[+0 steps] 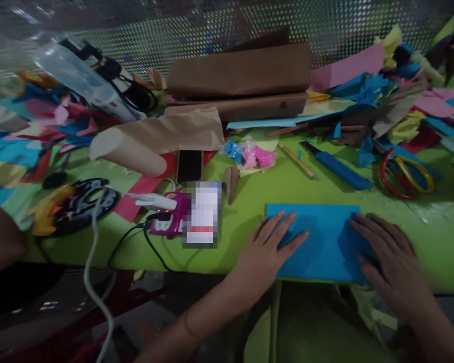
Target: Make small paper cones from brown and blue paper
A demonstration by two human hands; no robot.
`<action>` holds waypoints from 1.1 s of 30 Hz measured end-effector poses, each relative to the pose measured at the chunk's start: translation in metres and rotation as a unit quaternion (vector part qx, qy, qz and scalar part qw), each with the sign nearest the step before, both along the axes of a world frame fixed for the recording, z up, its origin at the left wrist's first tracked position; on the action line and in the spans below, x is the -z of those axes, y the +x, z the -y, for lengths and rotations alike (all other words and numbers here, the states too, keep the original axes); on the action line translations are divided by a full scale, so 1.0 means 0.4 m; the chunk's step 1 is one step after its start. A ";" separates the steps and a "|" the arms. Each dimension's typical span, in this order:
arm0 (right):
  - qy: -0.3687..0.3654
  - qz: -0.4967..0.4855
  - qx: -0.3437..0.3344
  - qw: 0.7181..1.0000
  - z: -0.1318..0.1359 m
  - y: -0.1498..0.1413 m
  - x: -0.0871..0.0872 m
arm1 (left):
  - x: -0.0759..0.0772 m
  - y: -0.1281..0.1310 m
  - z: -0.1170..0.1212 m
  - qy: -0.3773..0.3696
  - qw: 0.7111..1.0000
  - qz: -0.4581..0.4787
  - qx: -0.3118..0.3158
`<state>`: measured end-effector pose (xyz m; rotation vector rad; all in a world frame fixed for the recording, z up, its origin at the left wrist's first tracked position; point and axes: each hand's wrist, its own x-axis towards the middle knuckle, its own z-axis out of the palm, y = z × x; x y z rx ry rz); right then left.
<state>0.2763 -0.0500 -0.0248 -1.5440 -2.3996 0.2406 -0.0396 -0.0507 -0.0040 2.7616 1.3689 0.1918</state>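
1. One blue sheet (321, 247) lies on the near side of the blue cutter (340, 168).
2. Left hand (263, 252) and right hand (395, 259) rest on it, fingers extended, gripping nothing.
3. Uneven pressure could skew it.

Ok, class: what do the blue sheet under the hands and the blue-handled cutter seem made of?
Blue sheet: probably matte paper or thin card; flat, straight-edged, without shine. Blue-handled cutter: handle likely smooth plastic, evenly coloured; dark blade perhaps metal, too blurred to tell.
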 end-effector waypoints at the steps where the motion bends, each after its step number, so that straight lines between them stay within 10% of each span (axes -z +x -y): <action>1: -0.003 0.003 0.000 1.000 0.001 -0.003 -0.005 | 0.000 -0.004 -0.007 -0.027 0.998 0.003 0.049; 14: 0.004 0.088 0.011 0.996 0.020 0.006 -0.006 | 0.003 -0.001 -0.020 -0.111 0.987 0.019 0.113; 22: 0.059 0.025 0.007 0.998 0.132 -0.091 -0.083 | 0.007 -0.003 -0.017 -0.103 0.988 0.023 0.113; 26: 0.023 0.022 -0.172 0.985 0.208 -0.227 -0.037 | 0.010 -0.004 -0.012 -0.105 0.988 0.005 0.112; 33: 0.027 0.032 -0.119 0.992 0.241 -0.226 0.063 | 0.012 0.003 -0.011 -0.084 0.990 -0.020 0.110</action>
